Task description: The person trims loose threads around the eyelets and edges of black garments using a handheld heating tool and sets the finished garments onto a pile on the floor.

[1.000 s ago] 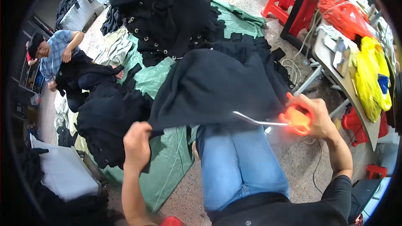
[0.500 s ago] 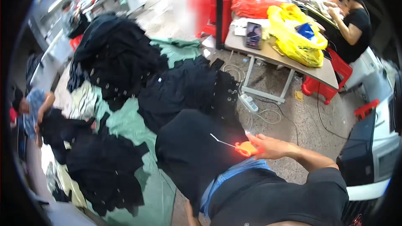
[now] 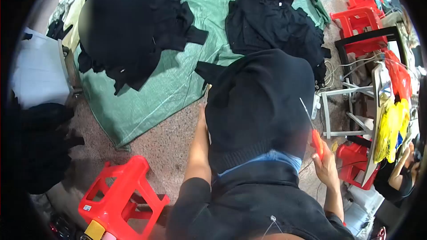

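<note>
Wears a plain black top (image 3: 255,200) and blue denim jeans (image 3: 284,157). Bears across the lap a bulky black knitted garment (image 3: 262,102) with a ribbed near edge, spread between the two hands. Curls the fingers of the right hand (image 3: 327,166) around the handle of an orange-handled metal tool (image 3: 316,140), just beside the garment's right side. Points the thin metal end away from the body and slightly left, along that side; cannot tell whether in contact with the cloth. Reaches with the left hand (image 3: 203,116) to the garment's left edge, mostly hidden by cloth; cannot tell how far open, or whether gripping.

To the left, near the body, shows a bright red plastic stool (image 3: 109,209) on a speckled floor (image 3: 173,138). Beyond the lap, shows a crinkled green plastic sheet (image 3: 164,89), bearing a heap of black garments (image 3: 129,26) at left and a second black clothing pile (image 3: 267,26) just past the lap. At far left, shows a white plastic bin (image 3: 40,71). Off to the right, shows a light-topped folding table (image 3: 371,164) with a yellow plastic bag (image 3: 387,135) and a red plastic bag (image 3: 399,78), near a co-worker in black (image 3: 393,182). Farther off at upper right, shows stacked-looking red plastic stools (image 3: 364,20).
</note>
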Available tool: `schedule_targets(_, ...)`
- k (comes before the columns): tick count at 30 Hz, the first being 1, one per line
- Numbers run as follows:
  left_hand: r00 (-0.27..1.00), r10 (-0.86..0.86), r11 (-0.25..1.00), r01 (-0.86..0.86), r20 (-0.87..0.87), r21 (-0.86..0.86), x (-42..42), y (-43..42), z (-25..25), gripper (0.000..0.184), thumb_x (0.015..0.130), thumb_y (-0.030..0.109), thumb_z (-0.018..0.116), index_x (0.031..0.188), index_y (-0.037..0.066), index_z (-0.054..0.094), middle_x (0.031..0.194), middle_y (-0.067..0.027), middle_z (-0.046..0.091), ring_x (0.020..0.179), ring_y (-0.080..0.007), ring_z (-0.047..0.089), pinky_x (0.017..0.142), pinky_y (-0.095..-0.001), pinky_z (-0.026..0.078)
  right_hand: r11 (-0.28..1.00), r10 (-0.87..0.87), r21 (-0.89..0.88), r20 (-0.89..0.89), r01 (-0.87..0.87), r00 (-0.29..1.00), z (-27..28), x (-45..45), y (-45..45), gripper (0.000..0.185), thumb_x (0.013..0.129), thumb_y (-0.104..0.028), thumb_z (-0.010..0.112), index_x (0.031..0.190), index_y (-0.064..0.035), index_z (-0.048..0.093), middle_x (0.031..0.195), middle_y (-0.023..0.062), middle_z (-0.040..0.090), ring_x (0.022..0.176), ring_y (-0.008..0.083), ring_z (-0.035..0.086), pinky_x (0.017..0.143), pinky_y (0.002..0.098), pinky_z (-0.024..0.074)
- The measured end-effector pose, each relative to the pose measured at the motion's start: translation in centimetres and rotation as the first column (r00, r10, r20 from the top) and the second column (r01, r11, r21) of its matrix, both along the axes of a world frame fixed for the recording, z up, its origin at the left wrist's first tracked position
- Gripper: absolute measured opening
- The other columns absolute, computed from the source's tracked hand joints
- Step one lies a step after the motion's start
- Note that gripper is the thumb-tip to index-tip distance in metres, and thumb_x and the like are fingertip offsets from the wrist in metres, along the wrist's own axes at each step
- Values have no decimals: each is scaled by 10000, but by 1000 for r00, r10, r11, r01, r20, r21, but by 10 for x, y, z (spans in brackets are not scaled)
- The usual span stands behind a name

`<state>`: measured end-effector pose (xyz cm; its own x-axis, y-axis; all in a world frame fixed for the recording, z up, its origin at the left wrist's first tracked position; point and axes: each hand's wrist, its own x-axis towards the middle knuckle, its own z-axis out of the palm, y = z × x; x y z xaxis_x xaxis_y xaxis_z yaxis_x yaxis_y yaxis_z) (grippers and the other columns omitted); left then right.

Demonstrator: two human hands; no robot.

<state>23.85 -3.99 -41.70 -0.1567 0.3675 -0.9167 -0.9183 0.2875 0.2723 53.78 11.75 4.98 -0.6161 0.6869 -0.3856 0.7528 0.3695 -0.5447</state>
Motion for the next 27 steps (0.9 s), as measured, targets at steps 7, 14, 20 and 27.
schedule_targets(7,943,278,960,-272,180,-58,49,-15,-24,213,940,133,622,1123,25,609,1061,-103,669,945,-241,646,845,-408,533,997,-81,-7,82,82,993,9,-30,8,517,984,-411,531,1326,-28,467,892,222,639,839,386,663,743,405,492)
schedule_targets(14,827,544,821,-490,-141,293,-54,-24,51,346,959,132,601,1288,50,533,1197,-100,637,1083,-259,617,974,-444,494,999,-24,-37,115,29,993,16,-57,8,438,942,-300,616,1294,-62,506,768,212,622,742,400,671,667,406,494)
schedule_targets(20,791,537,715,-242,-293,656,-99,-26,155,408,958,60,580,1358,69,504,1294,-72,605,1195,-233,575,1034,-406,458,953,290,-55,-120,-298,950,-5,-104,-6,448,859,-203,710,1259,-80,552,1107,164,644,956,380,665,780,429,552)
schedule_targets(27,781,518,665,-111,-349,738,-83,-28,211,385,952,16,566,1335,46,554,1310,-85,605,1187,-207,580,1047,-365,443,901,427,160,-176,-403,887,-43,-154,-33,369,909,-420,643,949,-69,536,806,119,666,616,331,668,492,407,522)
